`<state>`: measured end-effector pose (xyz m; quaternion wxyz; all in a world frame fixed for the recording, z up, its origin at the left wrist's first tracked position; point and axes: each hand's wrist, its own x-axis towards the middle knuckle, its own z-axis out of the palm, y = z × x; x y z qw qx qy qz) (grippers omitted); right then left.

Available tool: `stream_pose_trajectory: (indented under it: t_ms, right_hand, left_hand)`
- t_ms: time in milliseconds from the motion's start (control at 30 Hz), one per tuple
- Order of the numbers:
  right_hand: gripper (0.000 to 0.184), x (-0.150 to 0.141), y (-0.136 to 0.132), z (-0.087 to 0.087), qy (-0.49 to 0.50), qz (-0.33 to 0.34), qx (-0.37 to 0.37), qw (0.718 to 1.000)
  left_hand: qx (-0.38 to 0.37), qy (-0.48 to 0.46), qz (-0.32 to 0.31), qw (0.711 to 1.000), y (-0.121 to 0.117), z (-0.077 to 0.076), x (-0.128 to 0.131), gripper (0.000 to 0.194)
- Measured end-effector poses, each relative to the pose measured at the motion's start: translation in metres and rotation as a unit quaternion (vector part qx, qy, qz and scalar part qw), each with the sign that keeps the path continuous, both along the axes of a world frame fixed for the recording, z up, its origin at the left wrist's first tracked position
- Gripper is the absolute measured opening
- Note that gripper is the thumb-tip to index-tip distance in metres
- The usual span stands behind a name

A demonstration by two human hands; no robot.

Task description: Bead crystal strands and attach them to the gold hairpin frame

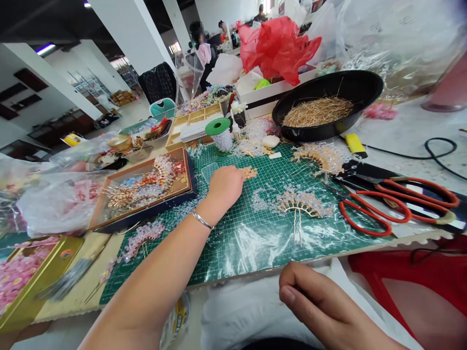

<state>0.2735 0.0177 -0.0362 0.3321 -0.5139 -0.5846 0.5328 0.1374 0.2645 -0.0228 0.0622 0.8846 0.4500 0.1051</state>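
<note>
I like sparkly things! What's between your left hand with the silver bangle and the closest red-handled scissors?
In the head view, a gold fan-shaped beaded hairpin lies there on the green grid cutting mat.

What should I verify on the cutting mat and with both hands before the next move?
Left hand on the green cutting mat: ok, resting there, wrist bangle clear of the work.
Left hand touching the small orange beaded piece: cannot tell, its fingertips are right beside it.
Right hand free: cannot tell, it is curled off the mat, fingers hiding its palm.
Beaded two-pronged hair fork: ok, flat on the mat, apart from both hands.
Loose clear beads: not ok, scattered on the mat.
Red-handled tools: ok, at the mat's right edge, away from both hands.
</note>
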Motion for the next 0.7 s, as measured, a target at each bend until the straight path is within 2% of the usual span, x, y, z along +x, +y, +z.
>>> stream_pose_trajectory:
  t_ms: [100, 167, 233, 267, 300, 333, 367, 400, 433, 467, 500, 567, 700]
  right_hand:
    - [0.033, 0.0, 0.001, 0.0, -0.014, -0.022, 0.025, 0.999]
    - [0.031, 0.002, -0.001, 0.003, -0.026, -0.053, 0.069, 0.996]
    - [0.027, 0.003, -0.004, 0.008, -0.04, -0.094, 0.135, 0.986]
    - [0.024, 0.003, -0.005, 0.011, -0.048, -0.115, 0.173, 0.977]
    - [0.021, 0.002, -0.007, 0.014, -0.057, -0.132, 0.206, 0.968]
    - [0.018, 0.0, -0.008, 0.017, -0.066, -0.148, 0.237, 0.958]
    - [0.016, -0.002, -0.01, 0.021, -0.074, -0.158, 0.265, 0.948]
    - [0.014, -0.005, -0.011, 0.024, -0.084, -0.165, 0.286, 0.94]
    - [0.014, -0.009, -0.012, 0.027, -0.093, -0.169, 0.303, 0.933]
    - [0.014, -0.013, -0.013, 0.03, -0.103, -0.169, 0.314, 0.928]
    - [0.015, -0.017, -0.014, 0.032, -0.111, -0.164, 0.325, 0.925]
    - [0.015, -0.023, -0.019, 0.034, -0.128, -0.143, 0.328, 0.925]
    - [0.017, -0.029, -0.033, 0.031, -0.149, -0.108, 0.315, 0.931]
  left_hand:
    - [-0.046, -0.08, 0.01, 0.996, -0.012, 0.013, -0.006, 0.027]
    - [-0.087, -0.136, 0.007, 0.987, -0.033, 0.023, -0.012, 0.025]
    - [-0.165, -0.207, 0.0, 0.964, -0.065, 0.029, -0.018, 0.025]
    - [-0.226, -0.257, 0.0, 0.94, -0.083, 0.03, -0.021, 0.025]
    - [-0.35, -0.37, 0.017, 0.86, -0.101, 0.031, -0.023, 0.021]
    - [-0.454, -0.459, 0.039, 0.763, -0.119, 0.03, -0.026, 0.018]
    - [-0.526, -0.519, 0.056, 0.671, -0.136, 0.028, -0.029, 0.017]
    - [-0.574, -0.563, 0.066, 0.591, -0.152, 0.027, -0.031, 0.019]
    - [-0.599, -0.59, 0.069, 0.538, -0.164, 0.026, -0.033, 0.019]
    - [-0.61, -0.608, 0.067, 0.504, -0.175, 0.025, -0.036, 0.02]
    - [-0.613, -0.622, 0.061, 0.484, -0.184, 0.024, -0.038, 0.019]
    - [-0.607, -0.64, 0.051, 0.468, -0.196, 0.026, -0.043, 0.018]
    - [-0.591, -0.654, 0.04, 0.471, -0.208, 0.034, -0.05, 0.016]
